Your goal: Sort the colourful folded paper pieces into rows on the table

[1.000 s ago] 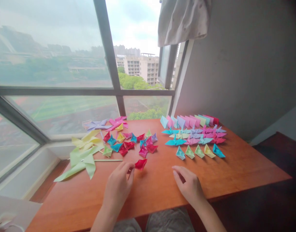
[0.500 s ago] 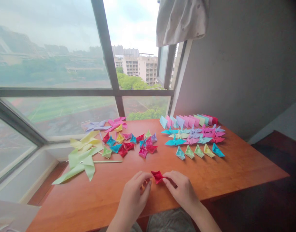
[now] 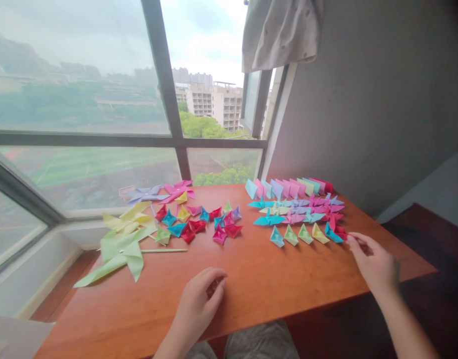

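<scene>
At the right end of the front row of paper boats, my right hand (image 3: 374, 262) pinches a red paper boat (image 3: 340, 232) between thumb and fingers. That boat sits right beside a blue paper boat (image 3: 333, 233); whether they touch I cannot tell. To the left in the same row are a yellow boat (image 3: 319, 233), green ones and a pale blue boat (image 3: 277, 237). My left hand (image 3: 203, 301) rests near the front of the wooden table (image 3: 266, 284), its fingers loosely curled in and nothing visible in them.
A loose cluster of coloured paper boats (image 3: 191, 227) lies mid-table. Paper pinwheels (image 3: 121, 252) lie on the left, one with a stick (image 3: 164, 250). Behind the front row stand paper cranes (image 3: 269, 219) and a row of folded paper pieces (image 3: 285, 188). Windows and a wall border the table.
My right hand has carried the red boat from the table's front middle to the right end of the boat row. The left hand has stayed near its place, now without the boat beside it.
</scene>
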`<state>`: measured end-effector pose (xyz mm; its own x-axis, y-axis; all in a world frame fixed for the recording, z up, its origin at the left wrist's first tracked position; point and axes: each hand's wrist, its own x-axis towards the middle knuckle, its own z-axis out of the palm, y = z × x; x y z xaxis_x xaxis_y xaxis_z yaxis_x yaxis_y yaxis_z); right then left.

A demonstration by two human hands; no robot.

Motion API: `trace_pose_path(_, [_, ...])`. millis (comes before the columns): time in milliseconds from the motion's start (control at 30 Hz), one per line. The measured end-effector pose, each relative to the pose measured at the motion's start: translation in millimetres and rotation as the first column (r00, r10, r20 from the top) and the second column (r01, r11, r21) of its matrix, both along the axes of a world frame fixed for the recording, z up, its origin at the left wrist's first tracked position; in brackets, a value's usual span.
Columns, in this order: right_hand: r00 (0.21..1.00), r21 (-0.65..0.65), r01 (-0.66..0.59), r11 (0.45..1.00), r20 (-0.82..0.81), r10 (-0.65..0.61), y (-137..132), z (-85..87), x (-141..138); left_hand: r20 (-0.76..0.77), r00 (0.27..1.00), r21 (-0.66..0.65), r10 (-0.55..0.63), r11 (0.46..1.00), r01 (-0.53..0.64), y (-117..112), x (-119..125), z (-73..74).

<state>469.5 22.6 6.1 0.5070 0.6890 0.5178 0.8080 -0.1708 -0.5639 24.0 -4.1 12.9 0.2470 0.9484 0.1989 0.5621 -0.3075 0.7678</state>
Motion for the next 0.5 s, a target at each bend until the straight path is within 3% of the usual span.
trace_pose_path(100, [0.994, -0.086, 0.095, 0.992, 0.054, -0.090, 9, -17.9, 40, 0.014, 1.000, -0.008, 0.008, 1.000, -0.008, 0, -1, 0.9])
trace_pose_path(200, [0.990, -0.151, 0.112, 0.982, 0.098, -0.098, 16, -34.0, 60, 0.009, 1.000, -0.018, 0.008, 1.000, -0.007, 0, -2, -0.9])
trace_pose_path(333, [0.985, -0.199, 0.124, 0.972, 0.144, -0.096, 22, -46.4, 66, -0.005, 1.000, -0.022, -0.005, 1.000, 0.005, 0, -3, -3.3])
trace_pose_path(500, [0.974, -0.211, 0.146, 0.967, 0.204, -0.102, 25, -50.2, 65, -0.008, 1.000, -0.017, -0.009, 1.000, 0.009, 0, -3, -4.7])
